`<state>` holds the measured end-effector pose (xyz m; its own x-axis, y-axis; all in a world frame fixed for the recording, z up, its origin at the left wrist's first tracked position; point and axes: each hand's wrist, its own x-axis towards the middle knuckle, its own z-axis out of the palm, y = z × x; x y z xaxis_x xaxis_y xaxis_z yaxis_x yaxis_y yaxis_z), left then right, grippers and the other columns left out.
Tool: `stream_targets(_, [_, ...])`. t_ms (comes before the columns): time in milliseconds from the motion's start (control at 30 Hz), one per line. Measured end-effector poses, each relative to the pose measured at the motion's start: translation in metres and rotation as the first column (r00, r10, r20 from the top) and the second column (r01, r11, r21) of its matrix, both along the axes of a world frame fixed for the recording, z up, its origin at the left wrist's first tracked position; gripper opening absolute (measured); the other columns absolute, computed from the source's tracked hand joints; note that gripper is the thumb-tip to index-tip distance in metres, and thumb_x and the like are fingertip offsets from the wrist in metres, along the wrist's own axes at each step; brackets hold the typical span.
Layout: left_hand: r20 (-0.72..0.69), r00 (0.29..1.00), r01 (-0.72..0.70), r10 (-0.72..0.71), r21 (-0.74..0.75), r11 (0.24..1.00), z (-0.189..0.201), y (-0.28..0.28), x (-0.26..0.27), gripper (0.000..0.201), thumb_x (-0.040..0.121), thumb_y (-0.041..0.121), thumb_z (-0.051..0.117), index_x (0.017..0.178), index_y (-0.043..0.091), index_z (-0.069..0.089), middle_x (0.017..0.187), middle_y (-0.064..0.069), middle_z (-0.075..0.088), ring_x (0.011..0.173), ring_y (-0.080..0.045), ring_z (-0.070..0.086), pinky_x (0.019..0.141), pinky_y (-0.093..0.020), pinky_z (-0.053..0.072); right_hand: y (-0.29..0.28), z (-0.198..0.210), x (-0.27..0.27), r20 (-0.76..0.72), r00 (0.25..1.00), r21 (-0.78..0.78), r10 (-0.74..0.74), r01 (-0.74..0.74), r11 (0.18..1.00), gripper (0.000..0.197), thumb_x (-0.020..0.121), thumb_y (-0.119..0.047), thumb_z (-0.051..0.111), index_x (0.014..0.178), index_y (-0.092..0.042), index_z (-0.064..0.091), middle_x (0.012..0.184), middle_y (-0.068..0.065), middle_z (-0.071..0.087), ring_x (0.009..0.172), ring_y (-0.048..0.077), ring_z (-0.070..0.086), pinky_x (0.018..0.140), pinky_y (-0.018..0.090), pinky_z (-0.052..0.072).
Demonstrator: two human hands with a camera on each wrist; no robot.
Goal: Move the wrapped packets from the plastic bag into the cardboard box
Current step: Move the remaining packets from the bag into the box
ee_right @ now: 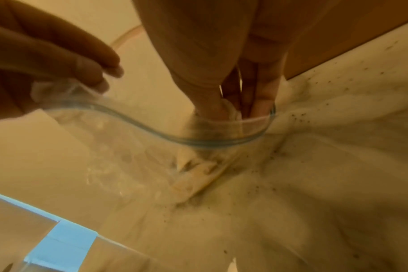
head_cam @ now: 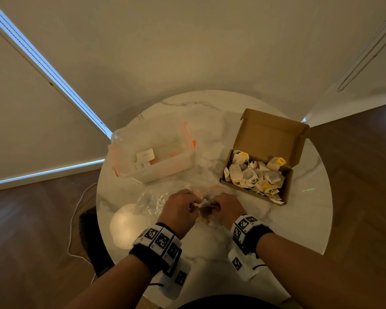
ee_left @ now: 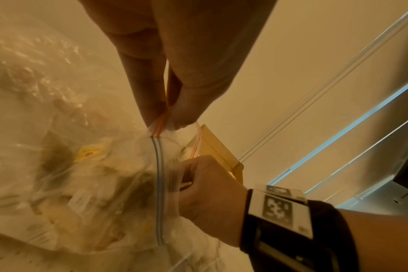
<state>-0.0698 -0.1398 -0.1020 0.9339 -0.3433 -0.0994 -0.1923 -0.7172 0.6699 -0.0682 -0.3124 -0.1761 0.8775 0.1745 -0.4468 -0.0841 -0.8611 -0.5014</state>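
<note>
A clear zip plastic bag [head_cam: 152, 201] lies on the round marble table [head_cam: 299, 219] in front of me, with wrapped packets [ee_left: 86, 154] showing through its film. My left hand [head_cam: 187, 205] pinches the bag's zip strip [ee_left: 160, 121] between thumb and finger and holds the mouth up. My right hand [head_cam: 218, 205] reaches into the mouth, where its thumb and fingers [ee_right: 210, 103] pinch a pale packet [ee_right: 232, 110]. To the right stands the open cardboard box [head_cam: 267, 139], lid up, with several packets [head_cam: 254, 175] heaped in it.
A clear plastic container with orange latches [head_cam: 163, 157] stands behind the bag, left of the box. A bright round patch [head_cam: 125, 224] lies near the table's left edge. A white cable [head_cam: 74, 219] runs over the wooden floor at left. Dark crumbs [ee_right: 298, 117] speckle the tabletop.
</note>
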Motion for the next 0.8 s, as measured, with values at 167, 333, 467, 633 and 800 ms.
stream_targets(167, [0.010, 0.996, -0.088, 0.087, 0.035, 0.996, -0.004, 0.006, 0.003, 0.019, 0.081, 0.002, 0.066, 0.094, 0.012, 0.076, 0.094, 0.002, 0.067, 0.076, -0.013, 0.063, 0.076, -0.027, 0.055, -0.017, 0.035, -0.014, 0.108, 0.987, 0.192, -0.115, 0.093, 0.977, 0.011, 0.082, -0.015, 0.068, 0.092, -0.012, 0.069, 0.085, 0.001, 0.065, 0.074, 0.012, 0.053, 0.067, 0.018, 0.034])
stream_targets(333, [-0.028, 0.994, -0.100, 0.102, 0.081, 0.992, -0.002, 0.014, 0.003, 0.018, 0.083, 0.009, 0.068, 0.099, 0.014, 0.075, 0.098, 0.003, 0.066, 0.078, -0.012, 0.062, 0.075, -0.020, 0.051, -0.036, 0.091, -0.012, 0.164, 0.973, 0.363, -0.165, 0.096, 0.927, 0.017, 0.077, -0.010, 0.072, 0.076, -0.025, 0.065, 0.068, -0.014, 0.059, 0.060, -0.002, 0.053, 0.059, 0.010, 0.040])
stream_targets(467, [-0.113, 0.993, -0.019, 0.029, 0.088, 0.996, 0.004, 0.013, 0.001, 0.015, 0.084, 0.016, 0.069, 0.098, 0.020, 0.074, 0.100, 0.004, 0.065, 0.082, -0.010, 0.062, 0.078, -0.023, 0.052, -0.049, 0.142, -0.003, 0.166, 0.969, 0.464, -0.183, 0.087, 0.882, 0.025, 0.078, -0.004, 0.073, 0.072, -0.026, 0.063, 0.068, -0.009, 0.064, 0.059, -0.003, 0.057, 0.058, 0.015, 0.048])
stream_targets(633, [-0.147, 0.988, 0.012, -0.048, -0.238, 0.971, 0.030, 0.007, 0.005, 0.024, 0.079, 0.015, 0.076, 0.097, 0.029, 0.070, 0.115, 0.009, 0.059, 0.104, -0.003, 0.059, 0.089, -0.019, 0.048, -0.055, 0.181, 0.004, 0.078, 0.967, 0.581, -0.241, 0.152, 0.799, 0.010, 0.079, -0.005, 0.075, 0.085, -0.004, 0.067, 0.078, 0.015, 0.071, 0.063, 0.012, 0.061, 0.062, 0.028, 0.051])
stream_targets(800, [-0.430, 0.828, -0.098, -0.360, -0.744, 0.661, 0.075, -0.011, 0.006, 0.061, 0.074, 0.005, 0.074, 0.129, 0.014, 0.050, 0.123, -0.004, 0.065, 0.118, -0.024, 0.059, 0.100, -0.041, 0.049, -0.047, 0.201, 0.005, -0.017, 0.969, 0.686, -0.245, 0.190, 0.702, 0.014, 0.082, 0.001, 0.070, 0.092, 0.007, 0.063, 0.081, 0.029, 0.066, 0.057, 0.019, 0.058, 0.056, 0.024, 0.051])
